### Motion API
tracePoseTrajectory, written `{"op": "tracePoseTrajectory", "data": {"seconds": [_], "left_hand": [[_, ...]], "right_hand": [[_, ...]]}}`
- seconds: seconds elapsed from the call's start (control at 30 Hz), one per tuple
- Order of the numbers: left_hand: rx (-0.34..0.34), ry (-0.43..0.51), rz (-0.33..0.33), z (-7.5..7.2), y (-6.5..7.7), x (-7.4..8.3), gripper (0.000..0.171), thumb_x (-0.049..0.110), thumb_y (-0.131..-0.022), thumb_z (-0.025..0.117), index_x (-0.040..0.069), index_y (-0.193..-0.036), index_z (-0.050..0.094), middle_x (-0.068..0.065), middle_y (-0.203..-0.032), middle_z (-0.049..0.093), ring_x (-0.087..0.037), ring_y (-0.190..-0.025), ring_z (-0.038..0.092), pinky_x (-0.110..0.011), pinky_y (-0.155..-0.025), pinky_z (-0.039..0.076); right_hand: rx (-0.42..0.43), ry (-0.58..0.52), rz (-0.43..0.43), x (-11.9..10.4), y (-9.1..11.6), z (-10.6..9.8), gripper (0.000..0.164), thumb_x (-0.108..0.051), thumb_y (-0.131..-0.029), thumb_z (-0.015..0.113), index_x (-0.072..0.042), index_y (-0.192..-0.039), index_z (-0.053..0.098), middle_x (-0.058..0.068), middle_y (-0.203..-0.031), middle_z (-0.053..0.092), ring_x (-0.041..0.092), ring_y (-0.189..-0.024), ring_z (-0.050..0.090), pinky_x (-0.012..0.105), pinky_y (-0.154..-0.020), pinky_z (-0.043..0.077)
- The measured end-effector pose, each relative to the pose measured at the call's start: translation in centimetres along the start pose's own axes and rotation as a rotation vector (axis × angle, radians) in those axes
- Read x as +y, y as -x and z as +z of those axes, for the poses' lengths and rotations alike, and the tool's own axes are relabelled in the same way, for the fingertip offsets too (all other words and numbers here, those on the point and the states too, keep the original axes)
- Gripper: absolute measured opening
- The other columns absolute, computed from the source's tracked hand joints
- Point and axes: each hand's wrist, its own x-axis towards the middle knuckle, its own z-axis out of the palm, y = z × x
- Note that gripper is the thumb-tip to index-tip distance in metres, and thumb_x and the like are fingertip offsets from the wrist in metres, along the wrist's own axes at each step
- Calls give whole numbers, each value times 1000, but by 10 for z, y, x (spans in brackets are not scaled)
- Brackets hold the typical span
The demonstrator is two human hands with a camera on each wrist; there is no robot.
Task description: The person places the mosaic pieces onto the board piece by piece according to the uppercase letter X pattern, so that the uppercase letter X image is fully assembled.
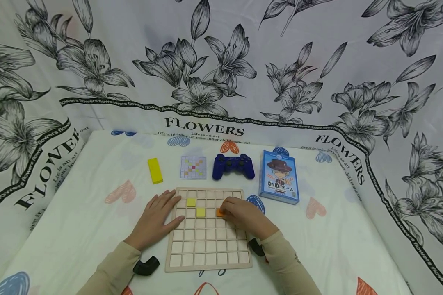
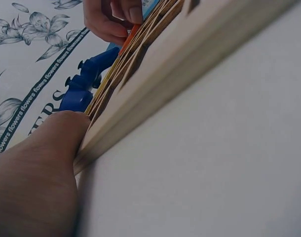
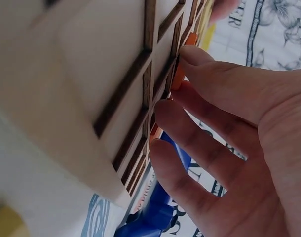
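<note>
A wooden grid board (image 1: 208, 269) lies between both hands. My left hand (image 1: 153, 219) rests with fingers spread at the board's upper left edge, its thumb reaching the frame. With thumb and forefinger my right hand (image 1: 245, 217) pinches an orange square tile (image 1: 219, 212) at a cell in the upper right part of the grid. In the right wrist view the thumb tip is on that tile (image 3: 178, 78), and another bit of orange (image 3: 154, 130) shows behind the other fingers. A yellow tile (image 1: 191, 202) and a second yellow tile (image 1: 200, 212) sit in cells left of it.
Behind the board are a yellow block (image 1: 155, 171), a card with a coloured grid pattern (image 1: 193, 167), a blue game controller (image 1: 233, 166) and a blue box (image 1: 279, 177). A black object (image 1: 146, 266) lies beside the left wrist. Flower-printed cloth (image 1: 214, 94) rises behind.
</note>
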Motion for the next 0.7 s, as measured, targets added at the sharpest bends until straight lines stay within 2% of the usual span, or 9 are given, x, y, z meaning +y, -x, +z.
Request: {"op": "tracePoseTrajectory", "data": {"seconds": [0.17,0.47,0.57,0.7], "left_hand": [[4,-1,1,0,0,0,67,56,-90,56,16,-143,45,-8,-153,35,-28,-142,26,-51,-117,15],[-6,8,-9,-1,-1,3,67,55,-90,57,15,-142,45,-8,-152,35,-28,-142,27,-51,-117,15],[-8,12,-9,-3,-1,3,67,54,-90,57,14,-142,45,-9,-152,35,-29,-142,27,-52,-117,16],[-7,15,-8,-4,-1,4,67,54,-90,58,14,-142,46,-9,-152,36,-29,-142,28,-53,-116,17]], "right_hand": [[7,15,-21,0,-3,1,14,-20,-91,66,-16,-104,66,-6,-104,64,8,-93,64,22,-82,54],[-26,20,3,-1,-2,-1,15,-20,-91,66,-17,-106,67,-7,-106,63,7,-94,63,22,-83,54],[-19,12,12,1,3,-2,16,-19,-92,66,-17,-107,67,-6,-109,62,8,-96,63,23,-84,54],[-15,21,56,6,19,-6,21,-20,-90,68,-18,-110,65,-6,-112,61,9,-98,62,25,-84,54]]}}
